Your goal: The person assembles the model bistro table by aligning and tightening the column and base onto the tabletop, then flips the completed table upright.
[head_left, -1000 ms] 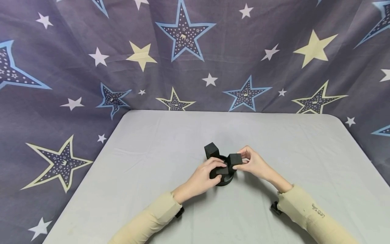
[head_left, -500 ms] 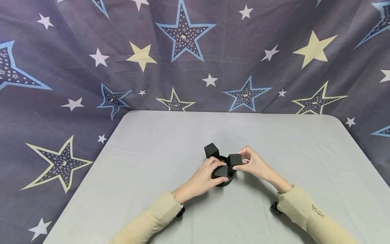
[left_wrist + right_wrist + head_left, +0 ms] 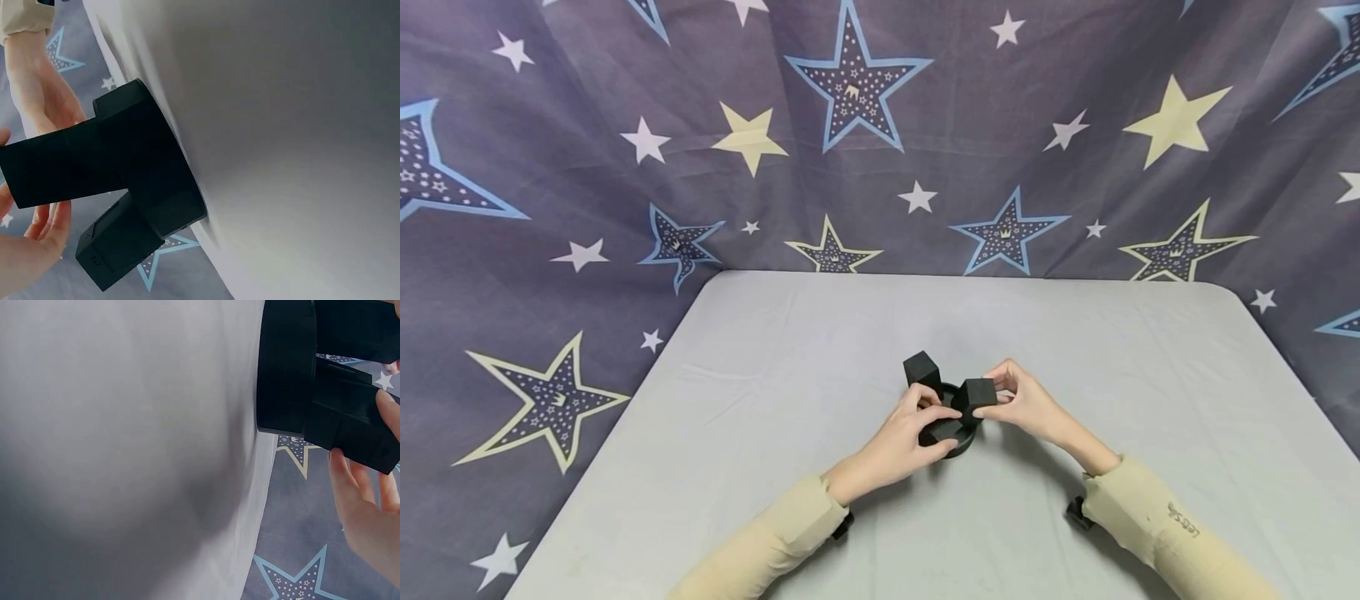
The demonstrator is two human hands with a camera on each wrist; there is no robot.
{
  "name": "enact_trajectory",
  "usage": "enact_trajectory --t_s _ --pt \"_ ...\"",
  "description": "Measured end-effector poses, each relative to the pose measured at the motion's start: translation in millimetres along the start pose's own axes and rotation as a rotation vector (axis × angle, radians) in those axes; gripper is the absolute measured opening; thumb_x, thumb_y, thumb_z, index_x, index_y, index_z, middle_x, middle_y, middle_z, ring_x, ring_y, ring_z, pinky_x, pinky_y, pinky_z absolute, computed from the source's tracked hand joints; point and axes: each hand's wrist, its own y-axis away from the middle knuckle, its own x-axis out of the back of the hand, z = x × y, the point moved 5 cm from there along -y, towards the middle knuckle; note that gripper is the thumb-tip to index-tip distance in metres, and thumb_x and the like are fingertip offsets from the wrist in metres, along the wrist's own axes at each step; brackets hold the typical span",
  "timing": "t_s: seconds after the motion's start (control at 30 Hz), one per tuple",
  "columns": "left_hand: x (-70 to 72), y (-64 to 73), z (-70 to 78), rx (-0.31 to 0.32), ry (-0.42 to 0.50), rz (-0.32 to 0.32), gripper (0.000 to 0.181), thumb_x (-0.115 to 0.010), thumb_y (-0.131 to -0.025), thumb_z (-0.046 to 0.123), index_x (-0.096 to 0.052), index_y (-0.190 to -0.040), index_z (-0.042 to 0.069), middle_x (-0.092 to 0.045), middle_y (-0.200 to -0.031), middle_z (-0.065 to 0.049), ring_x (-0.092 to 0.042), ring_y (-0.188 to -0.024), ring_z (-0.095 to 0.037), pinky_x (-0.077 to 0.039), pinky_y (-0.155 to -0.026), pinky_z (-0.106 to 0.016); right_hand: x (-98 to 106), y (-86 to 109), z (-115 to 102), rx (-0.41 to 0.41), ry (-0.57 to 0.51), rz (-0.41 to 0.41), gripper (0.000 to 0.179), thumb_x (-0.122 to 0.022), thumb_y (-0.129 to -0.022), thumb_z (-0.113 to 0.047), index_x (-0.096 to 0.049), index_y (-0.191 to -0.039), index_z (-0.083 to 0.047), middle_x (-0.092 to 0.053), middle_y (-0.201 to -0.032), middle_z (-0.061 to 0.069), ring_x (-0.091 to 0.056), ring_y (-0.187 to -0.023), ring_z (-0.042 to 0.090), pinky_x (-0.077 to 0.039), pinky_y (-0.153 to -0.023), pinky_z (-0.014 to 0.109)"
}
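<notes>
A round black base (image 3: pixel 964 443) stands on the table with three black rectangular blocks rising from it. My left hand (image 3: pixel 895 437) grips the near block (image 3: pixel 942 431), thumb on its front side and fingers over the far side. In the left wrist view that block (image 3: pixel 65 165) sticks up from the base (image 3: pixel 159 169) between fingers and thumb. My right hand (image 3: pixel 1028 407) pinches the right block (image 3: pixel 979 392) near its top; this block (image 3: pixel 353 419) leans outward in the right wrist view. The back-left block (image 3: pixel 921 370) is untouched, tilted outward from the base.
A pale grey cloth covers the table (image 3: pixel 775 350). Behind and to the sides hangs a dark curtain (image 3: pixel 880 183) printed with stars. A small black device (image 3: pixel 1078 512) sits under the right sleeve.
My left hand's fingers have shifted on the near block, one finger now more bent, and the block's top has moved slightly nearer. The right hand has stayed still.
</notes>
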Motion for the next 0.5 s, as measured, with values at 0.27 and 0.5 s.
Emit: enact_trajectory --t_s 0.27,0.5 --pt "5.7 9.2 -1.4 -0.069 0.016 -0.016 0.028 -0.058 -0.086 0.016 -0.059 -0.113 0.007 -0.046 -0.116 -0.004 -0.043 -0.109 -0.013 -0.039 -0.091 -0.027 0.0 0.0 0.7 -0.002 0.002 0.002 0.043 -0.073 -0.068 0.001 -0.044 -0.098 0.006 -0.054 -0.100 0.019 -0.056 -0.086 0.012 -0.048 -0.078 0.025" --pt "9.9 14.7 -2.7 -0.107 0.020 -0.073 0.028 -0.051 -0.088 0.006 -0.057 -0.116 0.006 -0.048 -0.121 -0.008 -0.040 -0.116 -0.017 -0.035 -0.096 -0.031 -0.3 -0.6 0.6 -0.005 0.004 -0.004 0.043 -0.074 -0.068 0.001 -0.044 -0.098 0.006 -0.054 -0.101 0.019 -0.055 -0.086 0.014 -0.048 -0.077 0.025"
